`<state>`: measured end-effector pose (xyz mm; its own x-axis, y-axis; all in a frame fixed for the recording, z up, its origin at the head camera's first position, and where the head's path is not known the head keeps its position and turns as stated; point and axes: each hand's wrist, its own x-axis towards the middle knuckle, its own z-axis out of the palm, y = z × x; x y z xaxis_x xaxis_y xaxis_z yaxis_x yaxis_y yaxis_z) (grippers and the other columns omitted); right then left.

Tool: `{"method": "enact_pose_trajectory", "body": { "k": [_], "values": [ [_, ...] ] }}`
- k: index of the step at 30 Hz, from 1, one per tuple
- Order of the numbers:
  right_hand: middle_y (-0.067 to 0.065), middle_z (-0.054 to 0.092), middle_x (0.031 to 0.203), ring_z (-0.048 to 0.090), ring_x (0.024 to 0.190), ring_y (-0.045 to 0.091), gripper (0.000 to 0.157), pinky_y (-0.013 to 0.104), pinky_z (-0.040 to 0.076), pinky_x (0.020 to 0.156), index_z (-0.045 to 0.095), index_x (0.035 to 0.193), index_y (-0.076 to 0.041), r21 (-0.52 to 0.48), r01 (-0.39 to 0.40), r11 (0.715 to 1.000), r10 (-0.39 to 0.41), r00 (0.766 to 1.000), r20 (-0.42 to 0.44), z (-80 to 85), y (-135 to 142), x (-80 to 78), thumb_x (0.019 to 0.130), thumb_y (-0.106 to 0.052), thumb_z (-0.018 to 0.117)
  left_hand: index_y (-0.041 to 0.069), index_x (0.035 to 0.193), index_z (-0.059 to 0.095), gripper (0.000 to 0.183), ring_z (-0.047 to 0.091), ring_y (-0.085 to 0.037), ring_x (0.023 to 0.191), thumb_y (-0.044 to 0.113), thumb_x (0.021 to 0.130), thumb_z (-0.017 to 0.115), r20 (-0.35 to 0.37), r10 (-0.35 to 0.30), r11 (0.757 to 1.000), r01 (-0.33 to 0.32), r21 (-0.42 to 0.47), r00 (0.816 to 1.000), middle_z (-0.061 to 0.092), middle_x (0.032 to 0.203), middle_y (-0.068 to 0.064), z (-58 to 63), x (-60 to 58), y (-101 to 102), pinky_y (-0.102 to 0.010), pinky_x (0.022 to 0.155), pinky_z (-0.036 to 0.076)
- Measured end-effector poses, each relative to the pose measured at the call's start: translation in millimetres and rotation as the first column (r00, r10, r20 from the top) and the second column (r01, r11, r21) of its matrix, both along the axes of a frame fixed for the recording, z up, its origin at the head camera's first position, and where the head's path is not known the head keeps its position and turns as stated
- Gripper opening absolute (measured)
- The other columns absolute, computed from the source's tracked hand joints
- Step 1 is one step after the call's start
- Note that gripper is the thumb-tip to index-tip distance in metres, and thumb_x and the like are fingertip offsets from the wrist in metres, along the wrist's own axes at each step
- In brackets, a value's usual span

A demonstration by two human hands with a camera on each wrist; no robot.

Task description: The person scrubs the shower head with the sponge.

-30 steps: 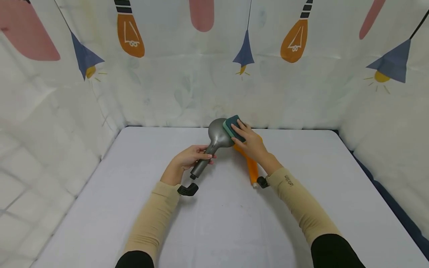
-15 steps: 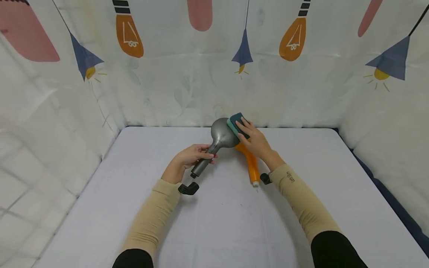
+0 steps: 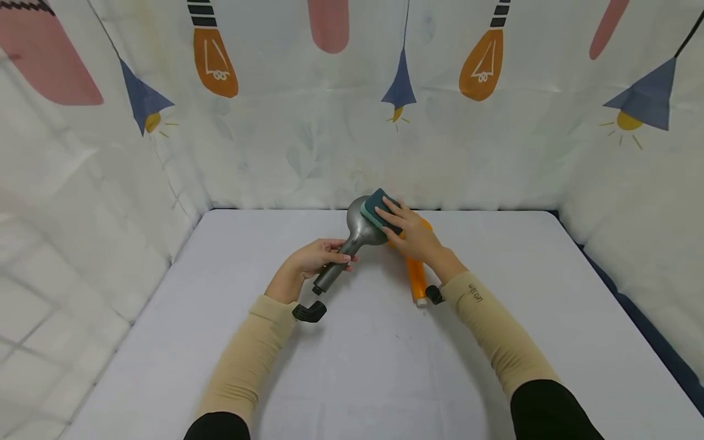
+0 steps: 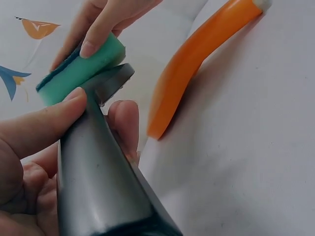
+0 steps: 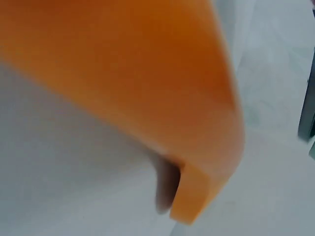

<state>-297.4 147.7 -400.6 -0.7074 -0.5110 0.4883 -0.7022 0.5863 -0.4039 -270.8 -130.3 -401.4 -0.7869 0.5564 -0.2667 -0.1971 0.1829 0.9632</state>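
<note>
Two hands [image 3: 415,237] work above a white table [image 3: 352,373] before a lamp-printed wall [image 3: 352,146].

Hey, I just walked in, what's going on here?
A person is holding a gray shower head by its handle in the left-hand grip. The right-hand grip has a two-tone green sponge, which sits against the back of the shower's round head. A second shower head, an orange one, lies on the white table, partly hidden by the right arm's end in the head view.
</note>
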Motion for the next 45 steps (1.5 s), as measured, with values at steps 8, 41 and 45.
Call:
{"method": "enact_pose_trajectory", "body": {
  "k": [8,41,45],
  "values": [
    [0.013,0.033,0.164,0.022,0.152,0.038,0.051,0.060,0.026,0.117,0.047,0.153,-0.008,-0.064,0.096,0.993,-0.089,0.991,0.098,-9.3,13,-3.5,0.105,-0.017,0.061,-0.006,0.156,0.033,0.057,0.070,-0.017,0.098,0.002,0.105,0.056,-0.008,-0.031,0.999,0.031,-0.015,0.999,0.061,0.136,-0.026,0.1,2.8,0,-0.050,0.106,0.045],
    [0.025,0.044,0.154,0.032,0.144,0.051,0.052,0.065,0.035,0.110,0.060,0.141,-0.001,0.026,-0.147,0.989,0.149,0.943,-0.297,-4.0,-7,8.5,0.092,-0.005,0.074,-0.006,0.156,0.034,0.058,0.070,-0.022,0.103,0.003,0.104,0.057,-0.042,0.040,0.998,-0.038,0.039,0.998,0.062,0.135,-0.024,-2.2,2.5,0,-0.053,0.109,0.041],
    [0.024,0.043,0.154,0.032,0.145,0.050,0.052,0.065,0.034,0.111,0.058,0.143,-0.001,-0.043,-0.061,0.997,0.049,0.968,-0.246,0.1,-1,5.3,0.094,-0.003,0.073,-0.006,0.156,0.034,0.058,0.070,-0.018,0.099,0.001,0.103,0.057,-0.049,0.034,0.998,-0.031,0.047,0.998,0.063,0.134,-0.024,2.9,1.7,-2,-0.053,0.109,0.041]
  ]
}}
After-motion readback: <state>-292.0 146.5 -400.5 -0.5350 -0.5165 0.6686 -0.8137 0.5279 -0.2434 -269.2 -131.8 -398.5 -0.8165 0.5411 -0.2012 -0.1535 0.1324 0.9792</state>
